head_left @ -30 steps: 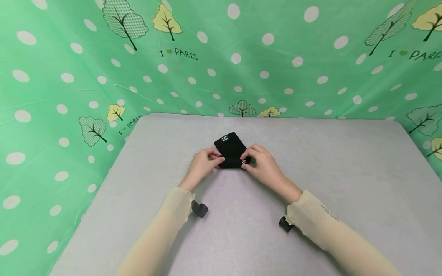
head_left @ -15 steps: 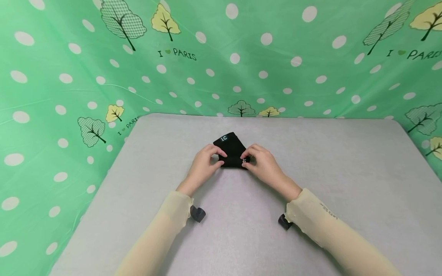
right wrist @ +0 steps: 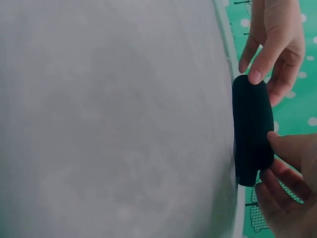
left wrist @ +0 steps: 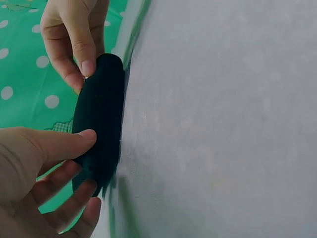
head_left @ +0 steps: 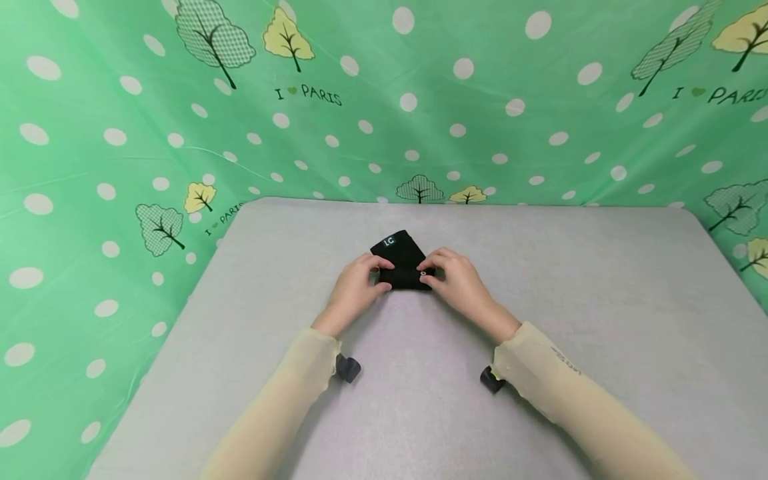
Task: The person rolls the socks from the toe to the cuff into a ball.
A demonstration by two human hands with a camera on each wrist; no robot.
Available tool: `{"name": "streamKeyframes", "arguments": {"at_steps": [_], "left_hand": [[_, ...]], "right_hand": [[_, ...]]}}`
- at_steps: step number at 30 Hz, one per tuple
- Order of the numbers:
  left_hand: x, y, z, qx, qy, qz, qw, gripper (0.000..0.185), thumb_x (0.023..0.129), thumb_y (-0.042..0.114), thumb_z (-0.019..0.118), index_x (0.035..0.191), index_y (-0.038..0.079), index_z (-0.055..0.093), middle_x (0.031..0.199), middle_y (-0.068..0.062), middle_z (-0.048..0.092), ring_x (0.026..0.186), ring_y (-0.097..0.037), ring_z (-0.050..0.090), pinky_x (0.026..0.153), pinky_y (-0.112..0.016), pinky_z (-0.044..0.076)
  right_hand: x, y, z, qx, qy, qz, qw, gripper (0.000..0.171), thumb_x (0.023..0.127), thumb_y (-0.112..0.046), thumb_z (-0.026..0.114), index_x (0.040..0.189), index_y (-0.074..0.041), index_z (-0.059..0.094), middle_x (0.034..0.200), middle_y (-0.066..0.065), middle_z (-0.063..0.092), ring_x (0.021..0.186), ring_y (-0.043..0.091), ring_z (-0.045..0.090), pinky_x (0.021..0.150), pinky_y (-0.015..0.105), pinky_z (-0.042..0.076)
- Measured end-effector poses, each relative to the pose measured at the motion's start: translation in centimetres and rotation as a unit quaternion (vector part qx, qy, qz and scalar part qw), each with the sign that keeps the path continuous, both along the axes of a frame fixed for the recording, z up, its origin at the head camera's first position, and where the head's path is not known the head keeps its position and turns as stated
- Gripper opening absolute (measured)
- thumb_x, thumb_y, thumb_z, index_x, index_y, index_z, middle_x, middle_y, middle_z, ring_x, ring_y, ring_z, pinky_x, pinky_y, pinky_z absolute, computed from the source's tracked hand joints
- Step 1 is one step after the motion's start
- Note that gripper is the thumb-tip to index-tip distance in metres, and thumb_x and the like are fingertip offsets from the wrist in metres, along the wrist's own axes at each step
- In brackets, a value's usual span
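— Hands on the sock (head_left: pixel 403 261)?
— Both. Left hand (head_left: pixel 354 291) pinches its left end, right hand (head_left: pixel 457 283) pinches its right end, thumbs and fingers curled round the roll.
— And the sock?
— Mid-table (head_left: pixel 540 320), partly rolled, label end beyond the hands.

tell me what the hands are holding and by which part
Both hold the black sock, rolled on the grey table: the left hand pinches the roll's left end, the right hand its right end.
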State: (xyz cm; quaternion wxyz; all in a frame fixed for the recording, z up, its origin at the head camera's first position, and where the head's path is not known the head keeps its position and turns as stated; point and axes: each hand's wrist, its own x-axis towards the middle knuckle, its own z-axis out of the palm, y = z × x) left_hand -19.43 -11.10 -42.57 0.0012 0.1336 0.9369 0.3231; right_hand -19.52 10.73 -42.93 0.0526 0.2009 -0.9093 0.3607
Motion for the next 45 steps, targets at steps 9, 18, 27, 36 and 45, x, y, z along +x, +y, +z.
{"name": "streamKeyframes", "arguments": {"at_steps": [9, 18, 27, 36, 45], "left_hand": [[-0.4, 0.3, 0.1, -0.018, -0.021, 0.031, 0.9991, 0.025, 0.087, 0.018, 0.078, 0.112, 0.019, 0.073, 0.114, -0.003, 0.070, 0.103, -0.022, 0.065, 0.094, -0.038, 0.051], [-0.7, 0.4, 0.4, -0.023, -0.038, 0.038, 0.9983, 0.025, 0.089, 0.020, 0.075, 0.114, 0.019, 0.073, 0.115, -0.002, 0.071, 0.102, -0.021, 0.065, 0.092, -0.037, 0.051], [-0.6, 0.4, 0.3, -0.043, -0.024, 0.016, 0.9986, 0.031, 0.089, 0.017, 0.074, 0.119, 0.015, 0.069, 0.118, -0.007, 0.069, 0.113, -0.028, 0.063, 0.102, -0.042, 0.048], [-0.4, 0.2, 0.3, -0.026, -0.005, -0.012, 0.9996, 0.035, 0.086, 0.009, 0.075, 0.120, 0.012, 0.067, 0.124, -0.010, 0.067, 0.122, -0.031, 0.059, 0.107, -0.045, 0.045], [0.2, -0.2, 0.7, -0.016, -0.015, -0.036, 0.9991, 0.037, 0.087, 0.012, 0.077, 0.122, 0.014, 0.067, 0.126, -0.009, 0.065, 0.120, -0.028, 0.060, 0.106, -0.044, 0.046]], "right_hand": [[-0.2, 0.3, 0.0, 0.013, 0.008, 0.013, 1.000, 0.021, 0.087, -0.013, 0.078, 0.107, -0.008, 0.076, 0.111, 0.008, 0.071, 0.107, 0.027, 0.067, 0.094, 0.044, 0.053], [-0.2, 0.4, 0.0, 0.046, 0.010, 0.033, 0.998, 0.041, 0.080, -0.013, 0.084, 0.117, -0.005, 0.070, 0.117, 0.009, 0.067, 0.113, 0.027, 0.063, 0.101, 0.044, 0.050], [-0.3, -0.2, -0.1, 0.063, 0.037, 0.030, 0.997, 0.034, 0.080, -0.008, 0.081, 0.112, -0.003, 0.070, 0.112, 0.011, 0.069, 0.107, 0.027, 0.065, 0.095, 0.043, 0.053], [0.5, -0.4, 0.3, 0.062, 0.018, 0.013, 0.998, 0.031, 0.081, -0.013, 0.082, 0.109, -0.004, 0.072, 0.102, 0.010, 0.071, 0.093, 0.024, 0.067, 0.084, 0.041, 0.055], [1.4, -0.7, 0.9, 0.051, -0.016, 0.008, 0.999, 0.026, 0.083, -0.015, 0.080, 0.106, -0.008, 0.070, 0.094, 0.006, 0.071, 0.085, 0.019, 0.065, 0.078, 0.036, 0.055]]}}
